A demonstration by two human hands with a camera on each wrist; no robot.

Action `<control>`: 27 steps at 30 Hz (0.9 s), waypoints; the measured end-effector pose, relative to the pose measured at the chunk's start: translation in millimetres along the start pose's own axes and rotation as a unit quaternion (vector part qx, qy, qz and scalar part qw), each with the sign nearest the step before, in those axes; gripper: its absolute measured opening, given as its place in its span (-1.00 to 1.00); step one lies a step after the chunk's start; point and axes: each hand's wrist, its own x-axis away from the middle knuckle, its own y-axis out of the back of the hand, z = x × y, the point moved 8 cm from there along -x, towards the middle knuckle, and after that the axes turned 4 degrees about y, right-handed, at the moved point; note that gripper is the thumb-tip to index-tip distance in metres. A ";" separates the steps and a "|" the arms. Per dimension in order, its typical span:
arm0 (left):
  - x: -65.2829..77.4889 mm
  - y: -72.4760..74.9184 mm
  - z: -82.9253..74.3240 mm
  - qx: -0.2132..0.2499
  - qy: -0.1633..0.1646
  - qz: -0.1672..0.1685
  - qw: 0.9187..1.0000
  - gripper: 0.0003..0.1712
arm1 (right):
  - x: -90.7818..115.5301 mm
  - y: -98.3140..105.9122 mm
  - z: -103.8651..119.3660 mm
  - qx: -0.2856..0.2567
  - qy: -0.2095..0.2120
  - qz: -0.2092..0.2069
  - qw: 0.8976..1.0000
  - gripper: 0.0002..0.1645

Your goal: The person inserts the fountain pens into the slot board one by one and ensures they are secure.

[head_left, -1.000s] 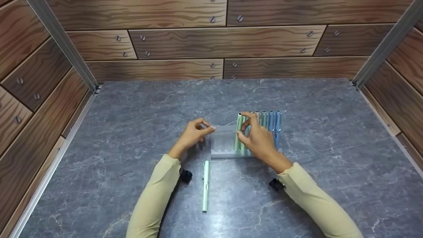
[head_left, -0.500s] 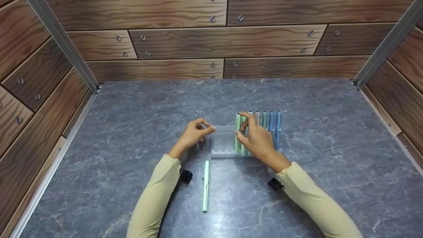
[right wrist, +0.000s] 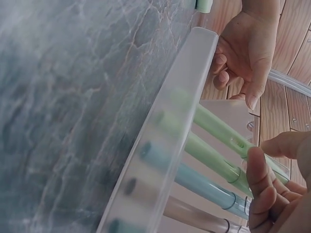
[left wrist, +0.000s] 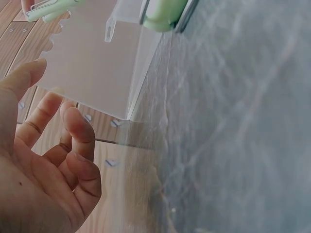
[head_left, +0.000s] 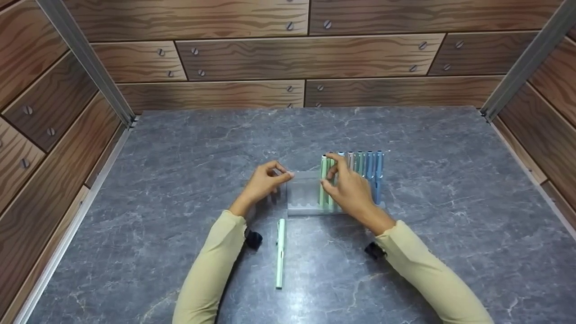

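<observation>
A clear pen stand holds a row of upright pens on its right part. My left hand pinches the stand's upper left edge between thumb and index finger; in the left wrist view the thumb lies on the notched rim of the clear panel. My right hand pinches the leftmost light green pen, which stands in the rack. In the right wrist view, thumb and fingers are on the upper part of that green pen, its lower end behind the frosted front lip.
One mint green pen lies on the grey marbled table, in front of the stand's left end. Blue pens stand at the rack's right end, partly behind the right hand. Wood-patterned walls enclose the table's back and sides.
The right hand and the top of the pinched green pen have shifted very slightly left. The left hand, the stand and the lying pen stay where they were.
</observation>
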 end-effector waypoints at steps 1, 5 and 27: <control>-0.1 -0.1 0.3 -0.001 0.001 0.000 1.000 -0.76 | -0.2 -0.2 -0.4 -0.001 -0.002 0.002 1.000 -0.32; -0.6 -0.3 1.1 -0.002 0.003 0.000 1.000 -0.76 | -0.5 -0.2 -0.4 -0.003 -0.005 0.008 1.000 -0.33; -1.3 -0.4 0.9 0.003 0.003 -0.001 1.000 -0.75 | 7.2 -2.5 7.3 -0.036 -0.013 0.035 0.999 -0.33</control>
